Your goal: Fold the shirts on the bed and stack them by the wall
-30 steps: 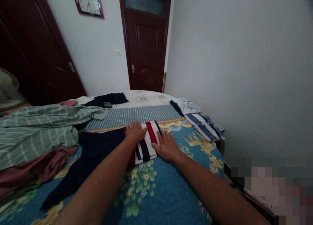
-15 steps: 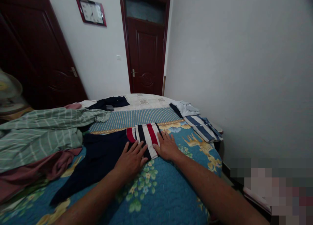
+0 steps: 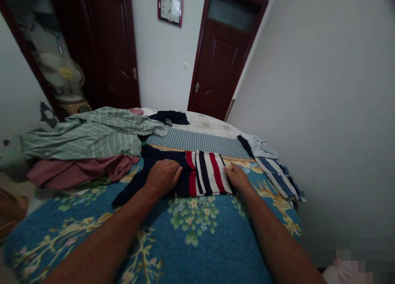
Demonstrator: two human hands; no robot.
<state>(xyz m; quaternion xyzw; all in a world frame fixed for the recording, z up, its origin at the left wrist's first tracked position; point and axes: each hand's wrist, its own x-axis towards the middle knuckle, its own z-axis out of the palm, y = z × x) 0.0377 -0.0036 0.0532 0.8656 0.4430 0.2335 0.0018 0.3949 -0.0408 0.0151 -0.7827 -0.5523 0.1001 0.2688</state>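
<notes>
A navy garment with red, white and black stripes point(image 3: 209, 173) lies flattened across the flowered blue bed cover point(image 3: 191, 251). My left hand point(image 3: 163, 175) is closed on its plain navy part, fingers curled into the cloth. At the striped end, my right hand point(image 3: 237, 176) has its thumb and fingers closed at the garment's right edge. Some fingertips of both hands are hidden. Left of the navy cloth, a green striped garment point(image 3: 101, 132) lies in a loose heap over a dusty pink one point(image 3: 86, 173).
Folded clothes, among them a blue-and-white striped piece point(image 3: 276, 177), lie along the bed's right side by the wall. A dark garment point(image 3: 173, 117) rests at the far end. Beyond stand two dark red doors, a wall clock point(image 3: 170, 8) and a fan point(image 3: 66, 72).
My view has swung left. Both hands, lying flat with fingers spread before, are now closed on the garment, the left on its navy part and the right at the striped end.
</notes>
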